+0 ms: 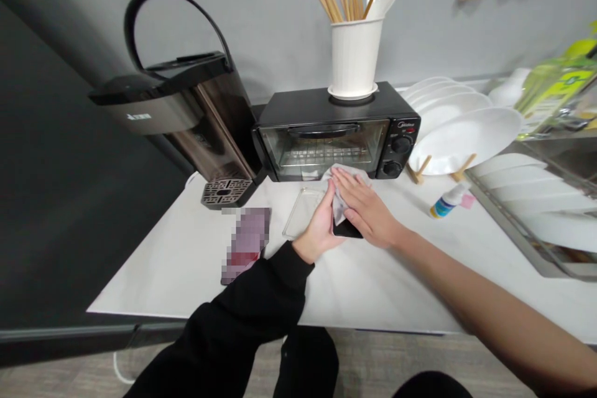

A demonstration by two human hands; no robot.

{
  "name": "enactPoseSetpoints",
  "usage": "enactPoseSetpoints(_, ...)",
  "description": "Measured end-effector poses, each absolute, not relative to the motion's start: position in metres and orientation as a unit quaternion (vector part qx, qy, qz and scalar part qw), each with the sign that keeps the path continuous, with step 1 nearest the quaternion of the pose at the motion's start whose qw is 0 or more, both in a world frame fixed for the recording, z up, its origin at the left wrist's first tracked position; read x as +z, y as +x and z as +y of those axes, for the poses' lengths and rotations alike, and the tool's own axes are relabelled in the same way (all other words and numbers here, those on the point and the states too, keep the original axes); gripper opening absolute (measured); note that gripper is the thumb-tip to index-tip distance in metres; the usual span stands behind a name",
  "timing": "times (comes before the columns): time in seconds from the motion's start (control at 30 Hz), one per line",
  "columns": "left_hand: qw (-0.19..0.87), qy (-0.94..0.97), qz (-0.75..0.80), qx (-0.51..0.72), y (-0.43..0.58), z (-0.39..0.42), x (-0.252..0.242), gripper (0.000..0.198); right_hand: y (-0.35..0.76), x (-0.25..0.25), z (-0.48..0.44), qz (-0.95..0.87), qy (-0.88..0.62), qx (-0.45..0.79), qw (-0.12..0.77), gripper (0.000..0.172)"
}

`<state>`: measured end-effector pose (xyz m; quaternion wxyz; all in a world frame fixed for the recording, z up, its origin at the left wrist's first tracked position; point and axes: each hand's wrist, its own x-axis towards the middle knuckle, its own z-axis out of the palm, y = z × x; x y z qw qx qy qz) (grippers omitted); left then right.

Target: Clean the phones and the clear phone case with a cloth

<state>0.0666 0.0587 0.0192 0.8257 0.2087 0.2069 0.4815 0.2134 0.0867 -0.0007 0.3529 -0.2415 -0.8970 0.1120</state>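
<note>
My left hand (321, 228) holds a black smartphone (347, 229) by its left side, with the thumb along the edge. Over the phone's face lies a whitish cloth (339, 210), pressed down by my right hand (366, 206), its fingers stretched together across it. Most of the phone is hidden under the cloth and fingers. Just left of my hands, a clear phone case (295, 216) lies on the white counter (387, 286). A small spray bottle (445, 204) with a blue label stands to the right, beside a pink scrap (467, 201).
A black toaster oven (298, 109) stands behind my hands, topped by a white cup (357, 53) of chopsticks and a spoon. At left are a water dispenser (205, 118) and a pixelated purple item (252, 233). White plates (471, 137) and a metal dish rack (517, 230) occupy the right.
</note>
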Motion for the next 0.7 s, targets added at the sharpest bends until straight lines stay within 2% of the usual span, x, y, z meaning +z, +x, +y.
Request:
enactPoseSetpoints(0.1, 0.797, 0.219, 0.207, 0.524, 0.059, 0.063, 0.024, 0.072, 0.207, -0.003, 0.079, -0.900, -0.201, 0.147, 0.357, 0.059)
enactPoseSetpoints(0.17, 0.762, 0.227, 0.225, 0.563, 0.056, 0.065, 0.026, 0.072, 0.198, -0.007, 0.073, -0.882, -0.215, 0.186, 0.376, 0.059)
enactPoseSetpoints(0.27, 0.728, 0.254, 0.264, 0.579, 0.058, 0.063, 0.019, 0.056, 0.183, -0.016, 0.069, -0.795, -0.294, 0.298, 0.439, 0.068)
enactPoseSetpoints(0.37, 0.677, 0.279, 0.316, 0.603, 0.061, 0.061, 0.005, 0.043, 0.174, -0.021, 0.071, -0.631, -0.352, 0.449, 0.526, 0.075)
enactPoseSetpoints(0.43, 0.611, 0.296, 0.365, 0.637, 0.059, 0.063, -0.003, 0.037, 0.173, -0.021, 0.074, -0.529, -0.340, 0.546, 0.554, 0.071)
enactPoseSetpoints(0.53, 0.515, 0.326, 0.425, 0.670, 0.052, 0.071, -0.006, 0.028, 0.174, -0.020, 0.078, -0.466, -0.318, 0.634, 0.528, 0.050)
enactPoseSetpoints(0.6, 0.492, 0.334, 0.443, 0.671, 0.047, 0.075, -0.004, 0.027, 0.176, -0.019, 0.079, -0.464, -0.318, 0.660, 0.498, 0.049)
enactPoseSetpoints(0.7, 0.521, 0.309, 0.457, 0.651, 0.045, 0.079, 0.000, 0.033, 0.178, -0.018, 0.081, -0.455, -0.303, 0.693, 0.470, 0.051)
